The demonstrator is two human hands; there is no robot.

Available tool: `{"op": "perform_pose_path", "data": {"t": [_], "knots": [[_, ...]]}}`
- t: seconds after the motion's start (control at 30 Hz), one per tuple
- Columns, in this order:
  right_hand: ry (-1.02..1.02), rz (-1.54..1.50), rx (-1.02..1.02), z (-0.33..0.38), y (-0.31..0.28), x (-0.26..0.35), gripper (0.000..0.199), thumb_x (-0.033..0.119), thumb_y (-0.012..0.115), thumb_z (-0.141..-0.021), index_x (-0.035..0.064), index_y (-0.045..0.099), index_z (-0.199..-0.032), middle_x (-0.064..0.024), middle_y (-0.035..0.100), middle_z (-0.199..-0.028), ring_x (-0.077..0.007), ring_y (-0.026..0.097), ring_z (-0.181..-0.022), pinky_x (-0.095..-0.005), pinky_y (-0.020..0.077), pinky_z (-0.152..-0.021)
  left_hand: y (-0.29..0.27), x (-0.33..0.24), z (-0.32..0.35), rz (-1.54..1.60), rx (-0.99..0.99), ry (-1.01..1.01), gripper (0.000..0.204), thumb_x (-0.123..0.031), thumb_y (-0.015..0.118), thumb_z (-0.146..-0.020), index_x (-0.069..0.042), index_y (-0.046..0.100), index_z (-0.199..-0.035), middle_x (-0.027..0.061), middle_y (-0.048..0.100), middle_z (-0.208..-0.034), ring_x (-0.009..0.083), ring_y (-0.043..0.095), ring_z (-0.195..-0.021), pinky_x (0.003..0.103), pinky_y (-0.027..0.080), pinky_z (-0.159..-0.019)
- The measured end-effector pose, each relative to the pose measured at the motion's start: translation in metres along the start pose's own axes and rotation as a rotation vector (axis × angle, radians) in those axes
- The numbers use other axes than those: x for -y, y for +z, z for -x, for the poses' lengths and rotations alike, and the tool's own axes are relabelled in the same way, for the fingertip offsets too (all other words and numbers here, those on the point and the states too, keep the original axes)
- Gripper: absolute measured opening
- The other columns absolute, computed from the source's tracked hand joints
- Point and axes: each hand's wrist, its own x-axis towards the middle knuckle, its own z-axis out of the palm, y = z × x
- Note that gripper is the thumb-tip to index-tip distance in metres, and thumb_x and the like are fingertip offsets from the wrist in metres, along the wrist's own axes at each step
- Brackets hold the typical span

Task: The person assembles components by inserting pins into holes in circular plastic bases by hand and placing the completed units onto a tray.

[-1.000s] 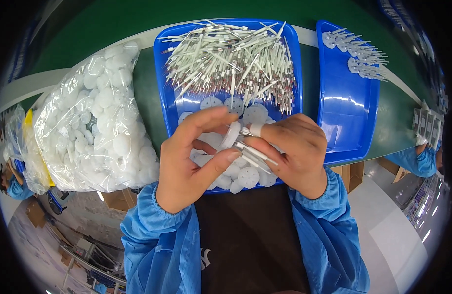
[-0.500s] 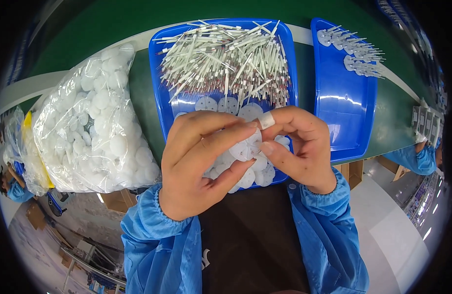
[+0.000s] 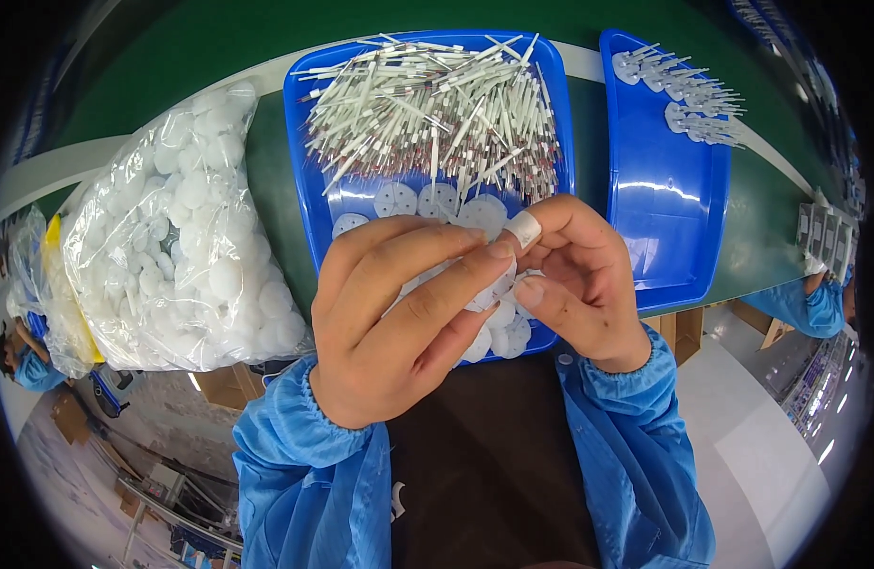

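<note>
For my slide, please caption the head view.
The left hand holds a round white plastic disc beside the right hand, over a blue plastic tray of thin white rods.

Left arm (image 3: 309, 465) and right arm (image 3: 646, 446) reaching up from below, left hand (image 3: 390, 327) back-side up, fingers slanting rightward, right hand (image 3: 589, 289) curled close beside its fingertips.

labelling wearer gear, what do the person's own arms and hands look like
Long, shiny blue fabric sleeves with gathered cuffs cover both arms. The left hand and right hand are gloveless; a white band circles the right index finger.
</note>
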Motion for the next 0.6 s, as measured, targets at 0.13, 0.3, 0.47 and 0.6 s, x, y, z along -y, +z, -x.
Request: {"op": "perform_pose_path", "data": {"t": [0.13,0.3,0.47,0.6], "knots": [[-0.006,0.04,0.029,-0.001,0.001,0.006,0.038,-0.006,0.073,-0.095,-0.0015,0.059,-0.13,-0.0089,0.071,-0.119,-0.014,0.071,-0.109,-0.0317,0.0566,-0.098,0.001,-0.001,0.0,0.009,-0.002,-0.005,0.055,-0.001,0.089,-0.066,-0.006,0.076,-0.119,0.0109,0.072,-0.119,0.0327,0.067,-0.106,0.043,0.054,-0.092],[0.081,0.061,-0.071,0.004,-0.001,0.008,0.028,-0.003,0.072,-0.098,-0.0027,0.063,-0.124,-0.0086,0.073,-0.106,-0.0122,0.072,-0.101,-0.0293,0.0579,-0.093,0.004,-0.002,-0.001,0.046,0.042,0.001,0.058,0.001,0.087,-0.066,-0.005,0.076,-0.122,0.0112,0.072,-0.121,0.0332,0.067,-0.109,0.043,0.054,-0.093],[0.033,0.039,-0.06,0.011,-0.005,0.007,0.019,-0.004,0.067,-0.101,-0.0038,0.064,-0.12,-0.0079,0.072,-0.102,-0.0107,0.071,-0.096,-0.0261,0.0569,-0.085,0.01,-0.007,-0.001,0.035,0.064,0.0,0.059,0.001,0.086,-0.066,-0.006,0.076,-0.123,0.0108,0.072,-0.123,0.033,0.067,-0.11,0.043,0.054,-0.094],[0.038,-0.023,-0.105,0.018,-0.012,0.003,0.02,-0.004,0.067,-0.101,-0.0037,0.063,-0.12,-0.0077,0.072,-0.102,-0.0103,0.07,-0.096,-0.0258,0.0562,-0.084,0.016,-0.012,-0.006,0.019,0.078,0.024,0.058,0.001,0.086,-0.066,-0.006,0.076,-0.123,0.01,0.072,-0.122,0.0329,0.067,-0.11,0.042,0.054,-0.094]]}}
